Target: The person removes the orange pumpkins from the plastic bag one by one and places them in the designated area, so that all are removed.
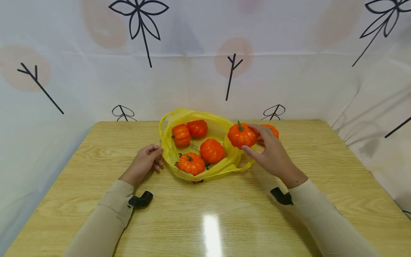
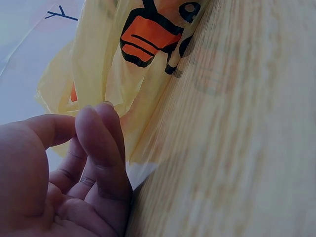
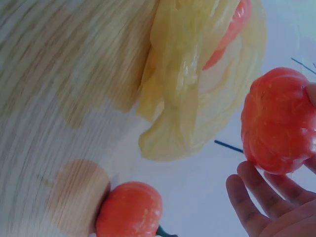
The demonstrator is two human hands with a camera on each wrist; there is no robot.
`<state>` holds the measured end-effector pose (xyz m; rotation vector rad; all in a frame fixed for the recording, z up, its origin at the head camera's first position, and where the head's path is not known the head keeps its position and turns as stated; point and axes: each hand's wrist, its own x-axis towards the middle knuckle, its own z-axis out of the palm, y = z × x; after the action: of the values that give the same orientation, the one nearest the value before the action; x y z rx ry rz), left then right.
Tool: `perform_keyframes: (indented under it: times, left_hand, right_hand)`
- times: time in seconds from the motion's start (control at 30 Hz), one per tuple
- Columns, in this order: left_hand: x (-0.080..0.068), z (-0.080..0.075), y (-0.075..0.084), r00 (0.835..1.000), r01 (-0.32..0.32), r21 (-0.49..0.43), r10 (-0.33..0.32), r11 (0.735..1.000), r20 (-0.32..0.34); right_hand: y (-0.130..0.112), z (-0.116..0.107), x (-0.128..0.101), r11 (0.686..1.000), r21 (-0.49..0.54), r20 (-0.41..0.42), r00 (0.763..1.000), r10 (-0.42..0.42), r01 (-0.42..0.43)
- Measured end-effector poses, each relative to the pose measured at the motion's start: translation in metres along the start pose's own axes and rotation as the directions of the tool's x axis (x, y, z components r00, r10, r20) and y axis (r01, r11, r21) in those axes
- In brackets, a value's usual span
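The pumpkin (image 1: 241,135) is held above the right rim of the yellow bag (image 1: 167,148), gripped by the right hand (image 1: 271,153), whose fingers (image 3: 256,197) curl round its far and under sides with the thumb on the near side. It looks like a light, hollow toy with a smooth, glossy, ribbed skin, so it is probably stiff and a little slippery; a grasp across the round body, fingers set in the ribs, seems surer than pinching the thin green stem (image 1: 239,125). On the near part of the desk (image 1: 205,214), the left hand (image 1: 144,162) rests at the bag's left edge, its fingers (image 2: 98,143) loosely curled against the thin, soft plastic; whether they pinch it I cannot tell. Four pumpkins (image 1: 205,148) lie in the open bag, and another (image 1: 272,130) sits on the desk behind the right hand.
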<state>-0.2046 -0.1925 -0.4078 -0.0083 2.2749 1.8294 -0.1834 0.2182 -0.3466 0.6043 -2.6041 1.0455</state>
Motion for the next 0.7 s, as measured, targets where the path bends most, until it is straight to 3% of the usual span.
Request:
perform_keyframes:
  times: [0.2, 0.7]
  left_hand:
    - [0.0, 0.0, 0.0, 1.0, -0.004, 0.004, 0.004, 1.0, 0.001]
    - [-0.003, 0.002, 0.005, 1.0, 0.012, 0.005, -0.012, 1.0, -0.005]
  right_hand:
    - [0.003, -0.005, 0.003, 1.0, -0.008, -0.077, 0.997, -0.023, 0.023]
    - [0.018, -0.026, 0.008, 0.994, -0.01, -0.197, 0.975, 0.103, -0.107]
